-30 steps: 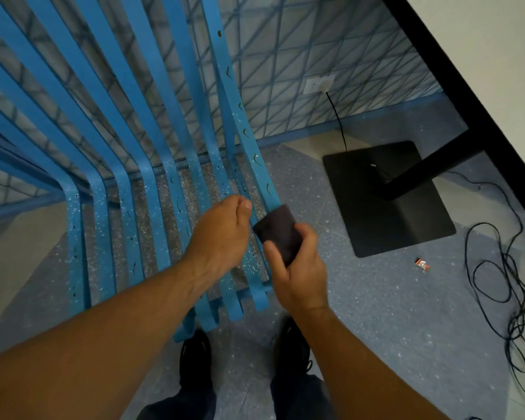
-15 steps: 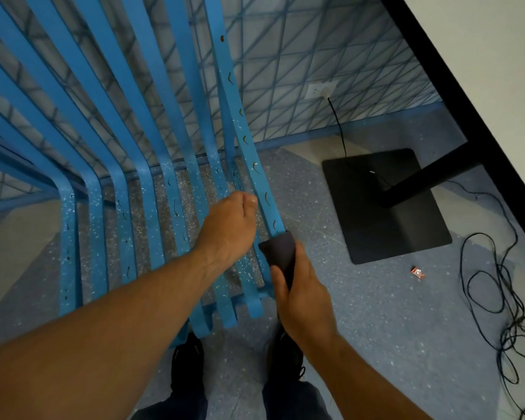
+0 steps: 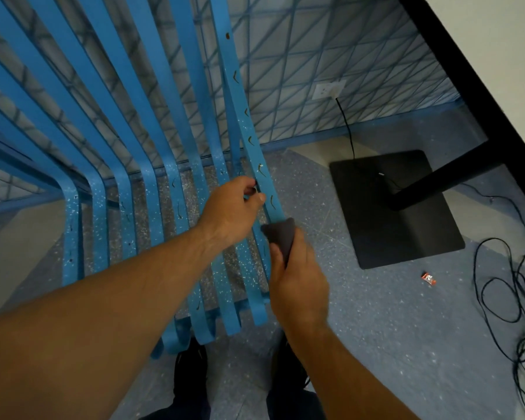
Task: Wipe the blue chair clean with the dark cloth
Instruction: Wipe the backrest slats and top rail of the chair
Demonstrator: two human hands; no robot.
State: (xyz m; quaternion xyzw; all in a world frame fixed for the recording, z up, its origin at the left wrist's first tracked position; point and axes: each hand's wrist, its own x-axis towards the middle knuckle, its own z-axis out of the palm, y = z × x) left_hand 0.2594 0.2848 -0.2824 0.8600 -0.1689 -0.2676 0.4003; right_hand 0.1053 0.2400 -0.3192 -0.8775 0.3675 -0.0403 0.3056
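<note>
- The blue chair (image 3: 97, 207) fills the frame from 9 to 12 o'clock, its slats bending from back into seat and speckled with pale flecks.
- The left hand (image 3: 231, 210) reaches in from 8 o'clock and grips the rightmost slat (image 3: 246, 125), with fingers and thumb curled round the slat's edge near the centre of the view.
- The dark cloth (image 3: 281, 234) lies just at 4 o'clock of the left hand, pressed against the same slat lower down (its top corner touches the blue surface).
- The right hand (image 3: 297, 283) comes up from 5 o'clock and holds the cloth. Its fingers wrap the cloth's lower part, and the thumb lies along the cloth's left side.
- The two hands are near each other but apart.
- A black table base (image 3: 391, 213) stands on the speckled floor (image 3: 376, 328) at 3 o'clock of the cloth, and its post rises toward the dark-edged tabletop (image 3: 497, 40) at 1 o'clock.
- A wall socket (image 3: 328, 89) sits at 12 o'clock of the base, with a thin black lead running down from it.
- A small red wrapper (image 3: 428, 279) lies at 5 o'clock of the base, and tangled black cable (image 3: 512, 298) sprawls further right.
- A dark shoe (image 3: 191, 368) shows at 6 o'clock, under the seat's front edge.
</note>
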